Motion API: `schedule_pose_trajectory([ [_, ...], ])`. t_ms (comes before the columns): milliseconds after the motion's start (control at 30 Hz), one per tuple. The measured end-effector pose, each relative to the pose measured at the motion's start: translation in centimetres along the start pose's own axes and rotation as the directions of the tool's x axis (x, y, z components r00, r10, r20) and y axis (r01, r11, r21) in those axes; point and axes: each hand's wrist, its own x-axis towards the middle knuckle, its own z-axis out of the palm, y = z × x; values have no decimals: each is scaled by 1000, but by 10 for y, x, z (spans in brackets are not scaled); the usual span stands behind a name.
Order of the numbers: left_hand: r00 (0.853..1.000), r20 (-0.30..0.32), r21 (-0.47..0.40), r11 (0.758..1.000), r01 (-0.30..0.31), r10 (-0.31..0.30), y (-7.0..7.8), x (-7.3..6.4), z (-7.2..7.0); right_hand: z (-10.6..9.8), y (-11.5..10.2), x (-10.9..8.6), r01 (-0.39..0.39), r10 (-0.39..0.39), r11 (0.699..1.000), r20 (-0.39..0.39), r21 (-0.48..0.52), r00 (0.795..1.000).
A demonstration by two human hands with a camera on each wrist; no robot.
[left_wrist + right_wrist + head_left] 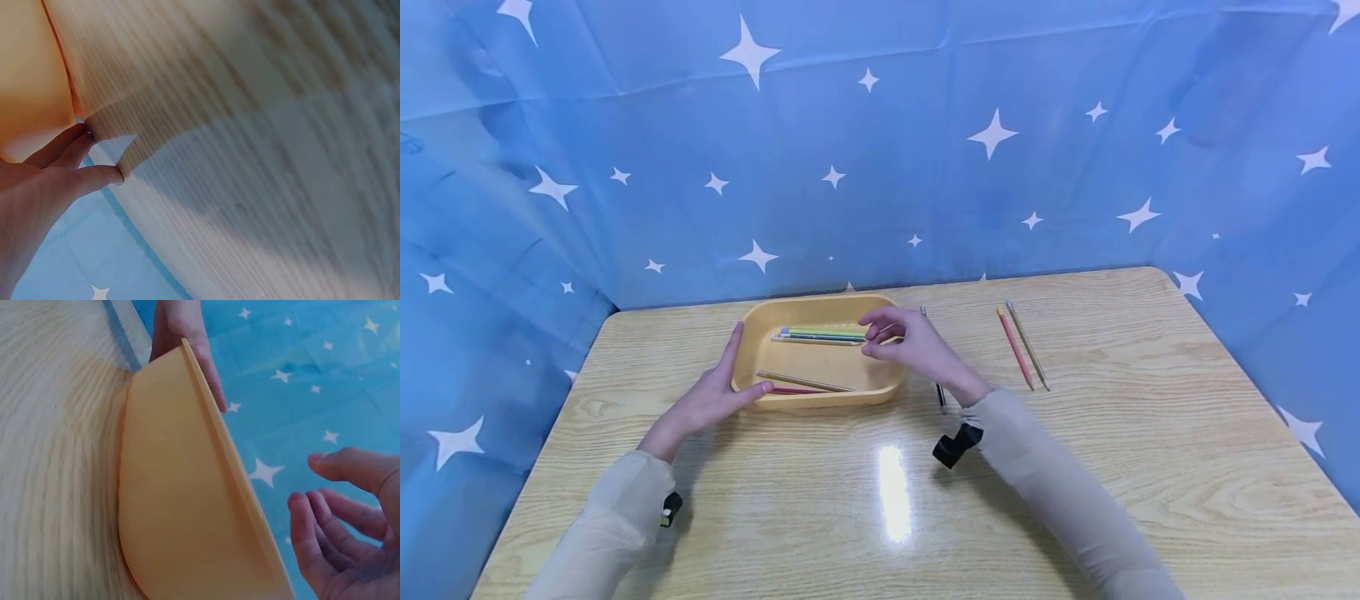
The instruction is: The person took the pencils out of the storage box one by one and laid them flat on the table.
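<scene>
An orange-yellow tray [808, 364] sits toward the back of the wooden table. My left hand [711, 396] spreads round its front left corner, fingers straight, the thumb reaching over the front rim. Over the tray's right end hovers my right hand [913, 337]; its fingers bend loosely, with a gap between thumb and fingertips and nothing held, as the right wrist view [350, 525] shows. Several pencils, among them a green one [831, 331], lie together along the tray's back. A gold pencil [805, 381] and a red pencil [793, 391] lie along its front wall.
Right of the tray, a dark pen or pencil [942, 400] lies partly hidden beneath my right hand and wrist. Farther right, a coral-red pencil [1016, 348] and a gold pencil [1028, 346] lie side by side. A blue star-patterned curtain [880, 167] hangs behind the table [820, 500].
</scene>
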Motion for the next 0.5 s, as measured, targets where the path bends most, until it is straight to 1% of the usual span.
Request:
schedule_pose_trajectory([
  [167,1000,3,7,1000,3,-3,0,1,0,14,1,6,-3,4,1000,29,-30,1000],
  [233,1000,2,13,1000,2,-2,0,1,0,19,1,9,-3,6,999,52,-54,999],
  [300,1000,-1,11,1000,1,-1,0,1,0,23,3,12,11,-5,996,79,-83,997],
  [400,1000,-3,11,1000,-1,1,-1,1,0,29,6,16,56,-41,991,126,-119,991],
  [500,1000,-3,7,1000,0,0,-1,1,0,34,8,19,77,-55,989,168,-128,984],
])
